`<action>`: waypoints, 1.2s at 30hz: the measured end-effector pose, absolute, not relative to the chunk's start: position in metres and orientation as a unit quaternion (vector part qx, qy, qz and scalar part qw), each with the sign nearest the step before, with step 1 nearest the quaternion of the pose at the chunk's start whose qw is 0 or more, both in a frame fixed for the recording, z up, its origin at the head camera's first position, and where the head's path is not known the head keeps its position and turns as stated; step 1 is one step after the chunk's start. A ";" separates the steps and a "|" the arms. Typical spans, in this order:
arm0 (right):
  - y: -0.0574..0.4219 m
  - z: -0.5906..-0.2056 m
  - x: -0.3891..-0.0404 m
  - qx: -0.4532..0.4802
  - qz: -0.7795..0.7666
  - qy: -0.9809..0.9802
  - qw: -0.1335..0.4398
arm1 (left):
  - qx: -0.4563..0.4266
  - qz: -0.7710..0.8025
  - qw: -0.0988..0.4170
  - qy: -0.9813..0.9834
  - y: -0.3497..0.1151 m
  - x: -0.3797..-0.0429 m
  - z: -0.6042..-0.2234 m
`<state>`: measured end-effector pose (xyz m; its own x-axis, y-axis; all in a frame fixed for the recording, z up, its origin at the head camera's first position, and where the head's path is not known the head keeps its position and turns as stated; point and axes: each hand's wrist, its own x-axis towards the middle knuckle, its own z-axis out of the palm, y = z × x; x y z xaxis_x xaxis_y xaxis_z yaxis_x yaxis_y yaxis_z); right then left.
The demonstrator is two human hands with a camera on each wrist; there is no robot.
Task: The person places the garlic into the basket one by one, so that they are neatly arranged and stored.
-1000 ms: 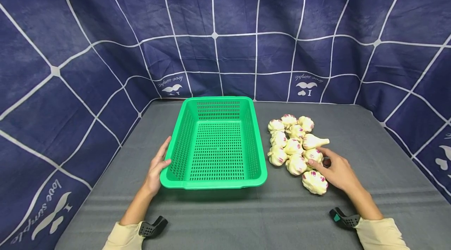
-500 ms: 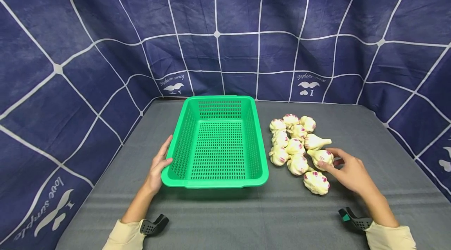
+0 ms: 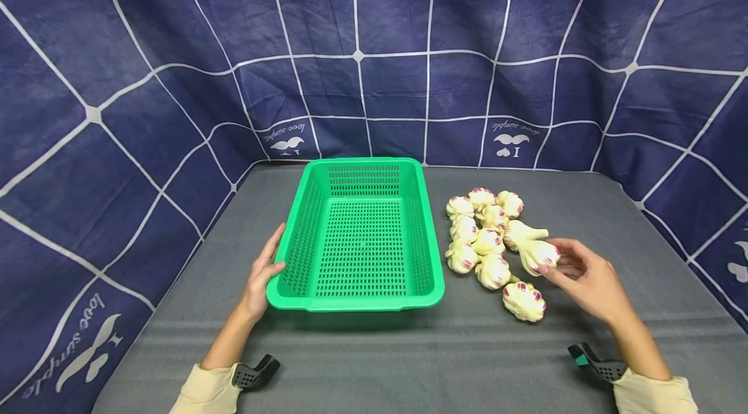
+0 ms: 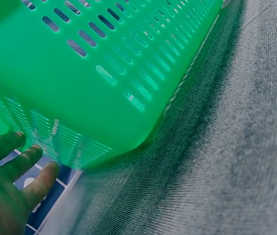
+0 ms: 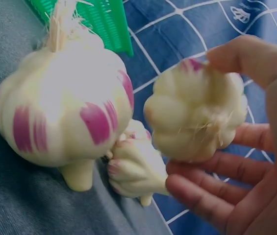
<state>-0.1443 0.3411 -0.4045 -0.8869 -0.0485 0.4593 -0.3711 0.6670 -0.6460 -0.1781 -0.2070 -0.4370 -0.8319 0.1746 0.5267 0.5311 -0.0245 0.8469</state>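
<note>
My right hand (image 3: pixel 590 281) pinches a garlic bulb (image 3: pixel 539 257) with purple streaks between thumb and fingers, its stem end toward the pile. In the right wrist view the held bulb (image 5: pixel 192 117) is raised, thumb on top and fingers beneath. Nearest to that hand, another bulb (image 3: pixel 524 302) lies on the grey cloth, and a long-necked one (image 3: pixel 520 233) overlaps the held bulb just behind. At the left, a green plastic basket (image 3: pixel 353 304) holds nothing. My left hand (image 3: pixel 255 283) rests against its left side, fingers extended along the outer wall (image 4: pixel 69 137).
Several more garlic bulbs (image 3: pixel 488 243) sit clustered right of the basket. Grey cloth (image 3: pixel 374 362) covers the table. A dark blue curtain (image 3: pixel 397 89) with white lines closes off the back and sides. Each wrist carries a black camera mount (image 3: pixel 255 372).
My right hand has drawn one garlic bulb out of the cluster, moving right and lifting it, its stem end turned toward the pile. My left hand and the basket stay in place.
</note>
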 end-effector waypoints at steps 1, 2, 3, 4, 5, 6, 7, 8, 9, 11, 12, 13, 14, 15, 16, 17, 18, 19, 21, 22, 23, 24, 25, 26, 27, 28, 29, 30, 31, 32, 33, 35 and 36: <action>0.340 -0.405 -0.144 0.131 0.405 -0.879 0.214 | -0.258 -0.668 0.135 -0.685 -0.207 -0.179 -0.438; 0.338 -0.406 -0.144 0.145 0.421 -0.868 0.221 | -0.259 -0.669 0.135 -0.683 -0.207 -0.179 -0.438; 0.337 -0.406 -0.145 0.162 0.436 -0.856 0.225 | -0.260 -0.671 0.136 -0.681 -0.208 -0.179 -0.439; 0.335 -0.406 -0.145 0.179 0.454 -0.842 0.228 | -0.261 -0.673 0.136 -0.678 -0.208 -0.180 -0.439; 0.334 -0.407 -0.145 0.195 0.473 -0.828 0.229 | -0.263 -0.676 0.135 -0.675 -0.208 -0.180 -0.440; 0.332 -0.407 -0.146 0.211 0.493 -0.813 0.228 | -0.266 -0.678 0.135 -0.671 -0.208 -0.180 -0.440; 0.331 -0.407 -0.146 0.225 0.515 -0.796 0.225 | -0.275 -0.681 0.136 -0.665 -0.209 -0.181 -0.441; 0.330 -0.407 -0.146 0.237 0.535 -0.780 0.222 | -0.277 -0.682 0.135 -0.663 -0.209 -0.181 -0.442; 0.329 -0.407 -0.147 0.248 0.551 -0.767 0.217 | -0.278 -0.682 0.135 -0.662 -0.209 -0.181 -0.442; 0.327 -0.408 -0.147 0.261 0.577 -0.746 0.208 | -0.277 -0.680 0.137 -0.665 -0.209 -0.181 -0.442; 0.326 -0.408 -0.147 0.268 0.583 -0.740 0.202 | -0.275 -0.680 0.137 -0.666 -0.208 -0.181 -0.442; 0.326 -0.408 -0.148 0.271 0.581 -0.741 0.199 | -0.272 -0.680 0.136 -0.667 -0.208 -0.181 -0.441; 0.326 -0.407 -0.148 0.273 0.576 -0.745 0.197 | -0.263 -0.680 0.133 -0.671 -0.208 -0.180 -0.440; 0.325 -0.407 -0.148 0.275 0.568 -0.751 0.196 | -0.260 -0.680 0.132 -0.673 -0.207 -0.180 -0.440; 0.325 -0.407 -0.149 0.277 0.560 -0.756 0.196 | -0.259 -0.679 0.131 -0.675 -0.207 -0.179 -0.439; 0.325 -0.407 -0.149 0.280 0.557 -0.757 0.196 | -0.257 -0.679 0.131 -0.675 -0.207 -0.179 -0.438; 0.324 -0.407 -0.150 0.282 0.556 -0.757 0.195 | -0.257 -0.680 0.129 -0.674 -0.207 -0.179 -0.438; 0.324 -0.406 -0.151 0.282 0.553 -0.759 0.196 | -0.257 -0.679 0.131 -0.676 -0.208 -0.179 -0.437; 0.322 -0.405 -0.153 0.286 0.558 -0.754 0.198 | -0.258 -0.677 0.133 -0.677 -0.208 -0.179 -0.436; 0.321 -0.405 -0.154 0.286 0.556 -0.754 0.199 | -0.257 -0.676 0.134 -0.677 -0.208 -0.179 -0.436; 0.319 -0.404 -0.154 0.286 0.556 -0.754 0.200 | -0.258 -0.676 0.135 -0.677 -0.208 -0.179 -0.436; 0.318 -0.403 -0.155 0.284 0.549 -0.760 0.202 | -0.258 -0.677 0.134 -0.676 -0.208 -0.179 -0.435; 0.317 -0.402 -0.156 0.283 0.541 -0.765 0.205 | -0.259 -0.678 0.133 -0.675 -0.208 -0.179 -0.435; 0.315 -0.401 -0.156 0.283 0.537 -0.767 0.206 | -0.259 -0.680 0.130 -0.673 -0.208 -0.179 -0.435; 0.314 -0.401 -0.157 0.281 0.530 -0.773 0.208 | -0.259 -0.681 0.129 -0.673 -0.208 -0.179 -0.435; 0.314 -0.400 -0.157 0.282 0.527 -0.773 0.210 | -0.259 -0.681 0.127 -0.673 -0.209 -0.179 -0.435; 0.313 -0.400 -0.158 0.286 0.531 -0.770 0.210 | -0.259 -0.683 0.125 -0.672 -0.209 -0.180 -0.436; 0.312 -0.400 -0.159 0.289 0.534 -0.766 0.210 | -0.258 -0.684 0.123 -0.671 -0.209 -0.180 -0.436; 0.312 -0.400 -0.159 0.295 0.541 -0.760 0.208 | -0.257 -0.684 0.121 -0.671 -0.209 -0.180 -0.437; 0.311 -0.400 -0.160 0.300 0.549 -0.753 0.204 | -0.257 -0.684 0.121 -0.672 -0.209 -0.180 -0.437; 0.311 -0.400 -0.161 0.307 0.559 -0.744 0.200 | -0.256 -0.684 0.120 -0.673 -0.209 -0.180 -0.438; 0.310 -0.399 -0.163 0.320 0.578 -0.726 0.188 | -0.256 -0.683 0.120 -0.673 -0.209 -0.180 -0.438; 0.309 -0.399 -0.163 0.324 0.587 -0.720 0.182 | -0.256 -0.682 0.120 -0.675 -0.209 -0.180 -0.438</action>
